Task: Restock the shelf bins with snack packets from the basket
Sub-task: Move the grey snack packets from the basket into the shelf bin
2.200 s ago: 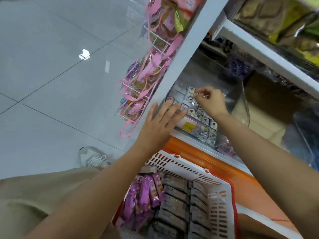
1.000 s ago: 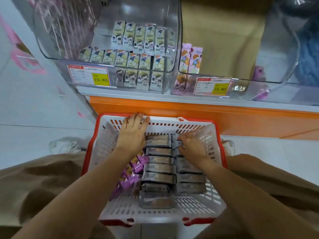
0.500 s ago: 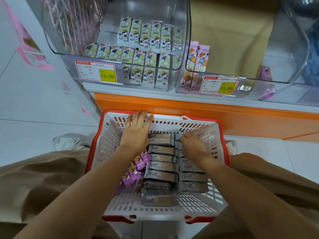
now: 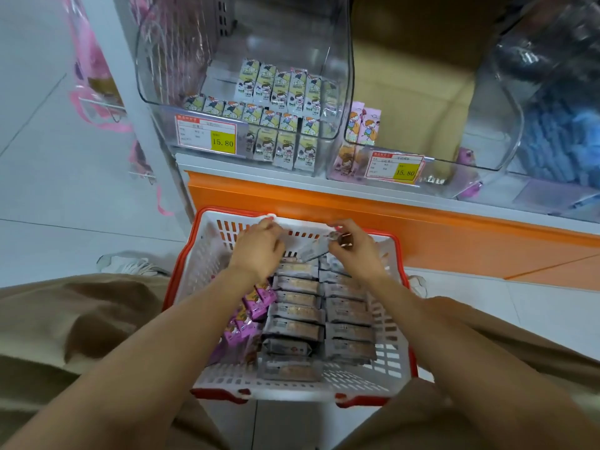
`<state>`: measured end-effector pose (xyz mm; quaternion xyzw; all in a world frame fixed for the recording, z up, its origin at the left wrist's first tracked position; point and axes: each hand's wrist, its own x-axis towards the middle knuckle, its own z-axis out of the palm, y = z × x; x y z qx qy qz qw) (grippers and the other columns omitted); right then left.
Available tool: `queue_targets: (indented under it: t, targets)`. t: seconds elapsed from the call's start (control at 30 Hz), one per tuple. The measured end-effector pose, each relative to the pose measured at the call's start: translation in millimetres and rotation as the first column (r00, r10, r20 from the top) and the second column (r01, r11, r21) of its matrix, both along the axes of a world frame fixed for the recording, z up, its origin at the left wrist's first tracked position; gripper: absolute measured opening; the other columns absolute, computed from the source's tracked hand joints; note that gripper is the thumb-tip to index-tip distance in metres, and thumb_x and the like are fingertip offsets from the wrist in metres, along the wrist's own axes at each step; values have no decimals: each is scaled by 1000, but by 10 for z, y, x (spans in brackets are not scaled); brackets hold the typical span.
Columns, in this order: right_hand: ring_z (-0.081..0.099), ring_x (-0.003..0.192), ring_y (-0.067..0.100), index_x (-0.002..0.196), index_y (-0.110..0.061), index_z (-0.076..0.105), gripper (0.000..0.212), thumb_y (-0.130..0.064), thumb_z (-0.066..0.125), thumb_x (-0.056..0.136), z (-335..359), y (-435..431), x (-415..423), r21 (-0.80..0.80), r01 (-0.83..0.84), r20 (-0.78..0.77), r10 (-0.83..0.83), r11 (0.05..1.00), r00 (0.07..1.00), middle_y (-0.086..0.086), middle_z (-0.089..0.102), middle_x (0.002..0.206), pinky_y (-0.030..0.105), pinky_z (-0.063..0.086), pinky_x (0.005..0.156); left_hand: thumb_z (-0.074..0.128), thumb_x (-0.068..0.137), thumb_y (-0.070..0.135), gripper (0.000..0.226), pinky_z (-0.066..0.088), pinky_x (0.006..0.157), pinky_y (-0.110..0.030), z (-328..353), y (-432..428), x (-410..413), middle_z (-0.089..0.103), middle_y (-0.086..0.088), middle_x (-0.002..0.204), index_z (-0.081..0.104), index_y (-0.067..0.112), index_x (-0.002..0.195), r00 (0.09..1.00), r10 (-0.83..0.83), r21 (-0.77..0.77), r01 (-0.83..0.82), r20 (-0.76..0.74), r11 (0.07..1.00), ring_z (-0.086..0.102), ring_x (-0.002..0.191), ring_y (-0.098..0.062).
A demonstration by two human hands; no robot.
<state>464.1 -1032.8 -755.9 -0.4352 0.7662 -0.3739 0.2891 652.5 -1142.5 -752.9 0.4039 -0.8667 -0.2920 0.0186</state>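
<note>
Hands lifted off the rows: right hand (image 4: 352, 254) pinches a grey packet (image 4: 311, 251) over the far end of the basket (image 4: 181, 274); left hand (image 4: 259, 246) curled, grip unclear. Weak pinch may drop it short of the bin (image 4: 140, 76).

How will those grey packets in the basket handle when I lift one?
Probably light: the right hand holds a grey packet by one end. Likely fairly stiff, since it juts out unbent. The shiny wrapper may slip.

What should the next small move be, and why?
Probably lift the tilted grey packet clear of the basket toward the left bin: the right hand pinches its end, and that bin has open space at the back.
</note>
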Motion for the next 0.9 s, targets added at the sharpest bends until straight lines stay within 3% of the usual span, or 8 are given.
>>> queue_targets:
  t: [0.07, 0.17, 0.27, 0.37, 0.53, 0.63, 0.8, 0.9]
  targets:
    - [57, 79, 13, 102, -28, 61, 23, -10, 63, 89, 157, -17, 92, -80, -2, 63, 7, 997, 998, -1, 61, 94, 29, 48, 67, 30, 106, 33, 41, 48, 92, -38, 182, 46, -3, 64, -14, 120, 51, 15, 137, 994, 109, 258, -100, -18, 961, 63, 100, -28]
    - [56, 86, 13, 99, -21, 59, 17, -8, 63, 89, 368, -26, 249, -164, -52, 104, 69, 985, 992, 0, 60, 97, 33, 51, 70, 27, 104, 51, 48, 48, 91, -38, 325, 83, 20, 68, -12, 114, 49, 17, 129, 931, 355, 694, -202, -83, 691, 67, 97, -27]
    - [56, 95, 16, 102, -16, 57, 16, -7, 64, 90, 608, -20, 381, -208, -132, 92, 154, 969, 984, 0, 59, 103, 30, 51, 73, 46, 101, 46, 39, 52, 84, -36, 405, 87, 107, 73, -7, 99, 56, 11, 116, 773, 592, 829, -167, -225, 533, 71, 85, -21]
    - [59, 100, 19, 104, -18, 57, 20, -15, 70, 89, 831, -22, 467, -161, -245, 39, 254, 956, 967, 1, 60, 106, 33, 52, 81, 61, 97, 22, 15, 51, 67, -27, 582, 54, 236, 70, -6, 89, 60, 11, 108, 634, 694, 823, -155, -341, 546, 68, 66, -13]
    - [62, 86, 17, 102, -15, 61, 24, -12, 76, 84, 1146, -120, 688, -122, -346, -138, 329, 930, 934, -2, 61, 93, 33, 54, 76, 64, 90, 5, 27, 53, 60, -23, 919, 18, 424, 64, -7, 84, 57, 5, 116, 545, 677, 735, -153, -495, 661, 61, 64, -13]
    - [58, 79, 16, 101, -15, 62, 25, -15, 78, 82, 1348, -229, 814, -116, -387, -243, 352, 915, 904, -1, 59, 89, 32, 52, 68, 68, 87, 9, 30, 56, 73, -33, 1055, -50, 531, 61, -5, 83, 57, 12, 116, 497, 671, 685, -192, -550, 703, 61, 70, -17]
    - [51, 73, 7, 100, -16, 62, 28, -8, 77, 78, 1677, -460, 1000, -107, -406, -327, 353, 908, 877, -2, 57, 86, 22, 45, 63, 71, 79, 20, 42, 53, 72, -32, 1228, -243, 623, 64, -7, 80, 60, 9, 119, 409, 664, 625, -247, -626, 741, 60, 68, -15]
    - [56, 71, 17, 94, -21, 64, 28, -5, 73, 73, 1873, -630, 1048, -115, -362, -317, 311, 925, 896, 10, 61, 87, 32, 51, 64, 72, 83, 27, 44, 58, 78, -42, 1301, -371, 644, 70, -12, 86, 59, 8, 121, 378, 630, 604, -202, -678, 771, 67, 66, -16]
